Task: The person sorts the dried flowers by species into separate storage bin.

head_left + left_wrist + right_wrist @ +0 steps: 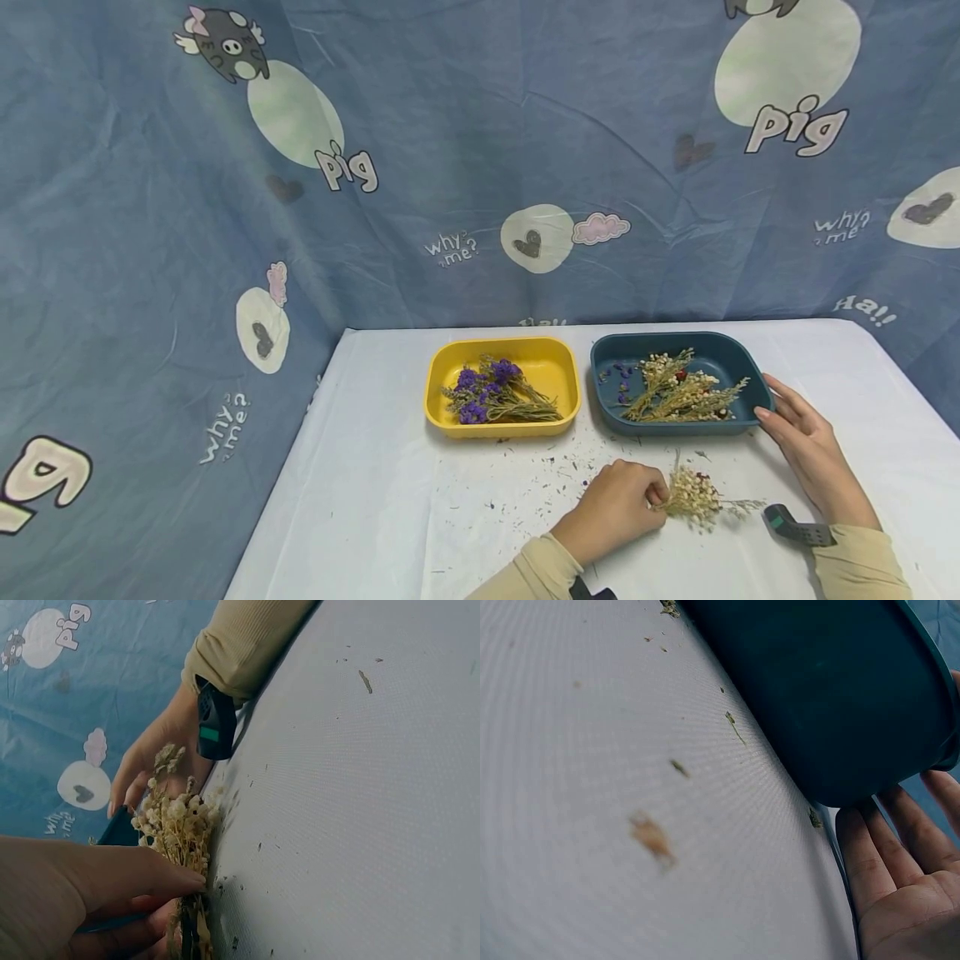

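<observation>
My left hand (622,508) pinches a small bunch of dried flowers (693,493) by the stems, thumb against curled fingers, low over the white table. Cream blossoms with a few dark red ones point to the right; in the left wrist view the blossoms (180,825) stick out beyond the thumb. My right hand (810,442) holds the right end of a dark teal tray (675,429), thumb at the near corner of the rim. In the right wrist view its fingers (870,859) reach along the tray's outer wall. Cream dried-flower bunches (682,396) and loose purple petals lie inside that tray.
Left of the teal tray stands a yellow tray (502,431) with purple dried flowers (487,387). Small plant scraps lie scattered on the white table (360,483) in front of the trays. A blue printed cloth (450,150) hangs behind and to the left.
</observation>
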Motion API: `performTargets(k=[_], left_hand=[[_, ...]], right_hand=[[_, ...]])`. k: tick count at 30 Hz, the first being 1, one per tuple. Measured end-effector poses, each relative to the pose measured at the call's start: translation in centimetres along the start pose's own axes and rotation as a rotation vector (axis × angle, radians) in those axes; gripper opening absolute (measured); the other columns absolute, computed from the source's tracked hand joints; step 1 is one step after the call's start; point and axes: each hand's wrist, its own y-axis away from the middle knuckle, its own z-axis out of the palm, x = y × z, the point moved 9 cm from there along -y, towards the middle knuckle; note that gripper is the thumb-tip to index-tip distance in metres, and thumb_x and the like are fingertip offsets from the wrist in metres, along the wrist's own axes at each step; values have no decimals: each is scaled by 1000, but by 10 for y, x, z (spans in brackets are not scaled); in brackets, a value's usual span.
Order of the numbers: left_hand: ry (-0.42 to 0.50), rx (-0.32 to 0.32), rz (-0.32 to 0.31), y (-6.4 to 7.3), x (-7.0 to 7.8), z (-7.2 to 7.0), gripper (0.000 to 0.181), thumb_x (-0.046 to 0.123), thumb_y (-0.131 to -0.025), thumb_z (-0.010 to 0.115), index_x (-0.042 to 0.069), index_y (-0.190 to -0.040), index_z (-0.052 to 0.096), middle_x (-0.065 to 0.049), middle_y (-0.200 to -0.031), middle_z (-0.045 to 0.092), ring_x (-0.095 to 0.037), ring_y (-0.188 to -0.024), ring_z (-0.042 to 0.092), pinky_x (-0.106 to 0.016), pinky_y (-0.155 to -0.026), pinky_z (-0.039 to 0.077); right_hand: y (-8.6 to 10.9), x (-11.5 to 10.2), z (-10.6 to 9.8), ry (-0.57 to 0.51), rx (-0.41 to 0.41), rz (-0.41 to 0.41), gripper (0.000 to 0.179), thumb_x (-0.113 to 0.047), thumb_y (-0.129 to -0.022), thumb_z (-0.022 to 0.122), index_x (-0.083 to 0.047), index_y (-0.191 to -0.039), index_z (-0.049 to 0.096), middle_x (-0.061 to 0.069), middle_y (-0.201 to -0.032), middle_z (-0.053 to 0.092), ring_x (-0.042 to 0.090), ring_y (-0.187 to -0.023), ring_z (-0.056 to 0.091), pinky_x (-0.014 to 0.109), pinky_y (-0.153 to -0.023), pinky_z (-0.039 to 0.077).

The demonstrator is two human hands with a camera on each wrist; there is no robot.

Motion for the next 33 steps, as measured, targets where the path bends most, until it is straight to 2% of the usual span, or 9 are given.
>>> performTargets(k=[12, 20, 33], left_hand=[[52, 10, 18, 0, -1, -2, 16, 9, -79, 79, 24, -85, 78, 18, -75, 72, 17, -62, 48, 2, -62, 39], [188, -26, -39, -1, -5, -5, 13, 10, -82, 81, 21, -88, 79, 21, -70, 66, 15, -58, 49, -1, -59, 43], [290, -37, -66, -2, -10, -9, 12, 11, -83, 82, 21, -89, 78, 20, -75, 69, 13, -61, 52, -3, -61, 46]], right_hand=[[0, 0, 0, -7, 6, -6, 65, -4, -106, 53, -19, -165, 29, -19, -133, 53, -14, -119, 58, 1, -95, 50], [0, 0, 0, -3, 5, -13, 65, -3, -106, 53, -18, -165, 29, -19, -132, 54, -13, -119, 58, 1, -95, 49], [-1, 0, 0, 5, 6, -16, 66, -3, -106, 53, -17, -165, 28, -18, -134, 54, -13, -120, 58, 1, -95, 49]])
